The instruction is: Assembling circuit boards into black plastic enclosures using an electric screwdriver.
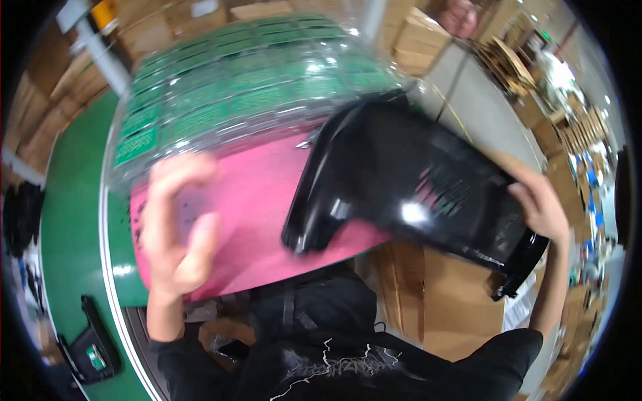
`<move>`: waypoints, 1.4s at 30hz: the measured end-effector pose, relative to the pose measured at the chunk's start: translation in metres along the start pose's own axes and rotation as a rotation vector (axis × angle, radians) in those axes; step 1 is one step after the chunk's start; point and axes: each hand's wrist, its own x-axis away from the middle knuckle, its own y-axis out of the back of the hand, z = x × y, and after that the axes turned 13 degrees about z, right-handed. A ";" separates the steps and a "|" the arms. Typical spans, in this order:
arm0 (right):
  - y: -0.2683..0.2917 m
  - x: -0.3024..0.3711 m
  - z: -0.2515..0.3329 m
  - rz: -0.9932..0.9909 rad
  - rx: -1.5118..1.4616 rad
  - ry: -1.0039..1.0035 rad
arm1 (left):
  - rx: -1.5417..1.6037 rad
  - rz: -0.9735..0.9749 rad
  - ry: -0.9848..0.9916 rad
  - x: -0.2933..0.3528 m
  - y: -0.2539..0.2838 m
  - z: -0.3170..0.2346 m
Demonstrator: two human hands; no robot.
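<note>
My right hand [540,200] grips the right end of a large glossy black plastic housing [388,160], curved and with a slotted vent. The housing is tilted and blurred by motion, held over the right part of a pink mat [254,207]. Away from it, my left hand [177,227] is raised over the mat's left end. Its thumb and fingers are apart and curved, with nothing between them. Several tiny dark pieces lie by the mat's left edge, too small to name. A small shiny metal item [306,142] lies near the mat's far edge, partly hidden by the housing.
Stacked clear plastic trays with green circuit boards [227,80] stand behind the mat. Another black housing with a green board [93,354] rests on the green bench [73,220] at lower left. An open cardboard box [461,301] stands below the right hand. More cartons surround the bench.
</note>
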 end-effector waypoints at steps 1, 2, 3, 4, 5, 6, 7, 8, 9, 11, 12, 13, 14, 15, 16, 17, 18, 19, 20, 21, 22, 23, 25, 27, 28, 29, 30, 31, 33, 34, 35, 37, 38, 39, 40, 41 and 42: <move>-0.001 -0.049 0.032 0.231 -0.118 0.040 | -0.009 0.095 0.060 -0.005 0.005 -0.006; -0.001 -0.081 0.058 0.472 -0.207 0.054 | -0.080 0.210 0.134 -0.009 0.005 -0.007; -0.012 -0.101 0.064 0.541 -0.192 0.150 | -0.113 0.294 0.138 -0.012 -0.005 0.001; -0.023 -0.121 0.070 0.600 -0.180 0.240 | -0.169 0.377 0.101 -0.017 -0.013 0.012; -0.031 -0.140 0.083 0.569 -0.170 0.321 | -0.270 0.504 0.078 -0.013 -0.018 0.028; -0.037 -0.156 0.097 0.538 -0.154 0.392 | -0.392 0.616 0.145 -0.007 -0.020 0.038; -0.045 -0.173 0.104 0.449 -0.088 0.484 | -0.460 0.633 0.171 -0.005 -0.024 0.050; -0.048 -0.188 0.113 0.449 -0.076 0.513 | -0.475 0.617 0.194 -0.003 -0.025 0.061; -0.049 -0.205 0.126 0.279 -0.192 0.581 | -0.498 0.628 0.227 0.000 -0.024 0.071; -0.055 -0.238 0.149 -0.046 -0.242 0.653 | -0.525 0.633 0.270 0.008 -0.021 0.086; -0.055 -0.256 0.162 -0.139 -0.142 0.631 | -0.508 0.542 0.252 0.012 -0.020 0.092; -0.055 -0.274 0.172 -0.230 -0.039 0.598 | -0.485 0.453 0.225 0.015 -0.019 0.098; -0.057 -0.297 0.172 -0.274 0.008 0.555 | -0.484 0.450 0.210 0.015 -0.018 0.102; -0.064 -0.325 0.171 -0.319 0.048 0.519 | -0.439 0.432 0.244 0.017 -0.016 0.104; -0.071 -0.352 0.169 -0.312 0.071 0.438 | -0.390 0.414 0.276 0.019 -0.017 0.105; -0.077 -0.379 0.167 -0.305 0.093 0.358 | -0.391 0.413 0.267 0.020 -0.019 0.104; -0.085 -0.408 0.168 -0.244 0.050 0.287 | -0.458 0.374 0.243 0.022 -0.021 0.103; -0.088 -0.429 0.170 -0.179 0.009 0.214 | -0.520 0.334 0.217 0.024 -0.022 0.103; -0.085 -0.441 0.179 -0.181 0.006 0.218 | -0.525 0.334 0.219 0.025 -0.023 0.102; -0.084 -0.451 0.188 -0.130 -0.007 0.195 | -0.570 0.310 0.199 0.026 -0.024 0.102; -0.083 -0.459 0.195 -0.079 -0.020 0.173 | -0.616 0.286 0.179 0.026 -0.024 0.101; -0.084 -0.468 0.200 -0.082 -0.023 0.175 | -0.661 0.262 0.157 0.026 -0.024 0.101; -0.086 -0.478 0.214 -0.002 0.076 0.253 | -0.659 0.260 0.176 0.026 -0.025 0.100; -0.083 -0.483 0.226 0.008 0.098 0.235 | -0.655 0.254 0.191 0.027 -0.024 0.101; -0.081 -0.482 0.232 0.019 0.123 0.210 | -0.655 0.255 0.195 0.029 -0.023 0.101; -0.079 -0.480 0.236 0.039 0.107 0.181 | -0.628 0.264 0.195 0.029 -0.023 0.103; -0.081 -0.482 0.237 0.044 0.107 0.182 | -0.600 0.272 0.195 0.029 -0.023 0.104; -0.084 -0.485 0.234 -0.001 0.121 0.189 | -0.594 0.277 0.194 0.028 -0.022 0.105; -0.095 -0.485 0.224 -0.221 0.156 0.241 | -0.532 0.333 0.183 0.026 -0.020 0.105; -0.095 -0.483 0.219 -0.213 0.157 0.239 | -0.524 0.335 0.186 0.025 -0.020 0.106; -0.090 -0.476 0.216 -0.389 0.171 0.340 | -0.510 0.268 0.154 0.024 -0.020 0.105; -0.076 -0.456 0.211 -0.648 0.149 0.529 | -0.487 0.161 0.132 0.020 -0.013 0.097; -0.063 -0.434 0.212 -0.736 0.116 0.617 | -0.475 0.113 0.142 0.016 -0.005 0.089; -0.056 -0.409 0.218 -0.742 0.057 0.682 | -0.482 0.025 0.127 0.015 0.002 0.091; -0.051 -0.385 0.219 -0.632 -0.035 0.727 | -0.490 -0.062 0.106 0.014 0.006 0.089; -0.047 -0.361 0.219 -0.523 -0.130 0.764 | -0.537 -0.115 0.106 0.013 0.009 0.085; -0.047 -0.335 0.223 -0.396 -0.218 0.762 | -0.587 -0.166 0.116 0.013 0.011 0.084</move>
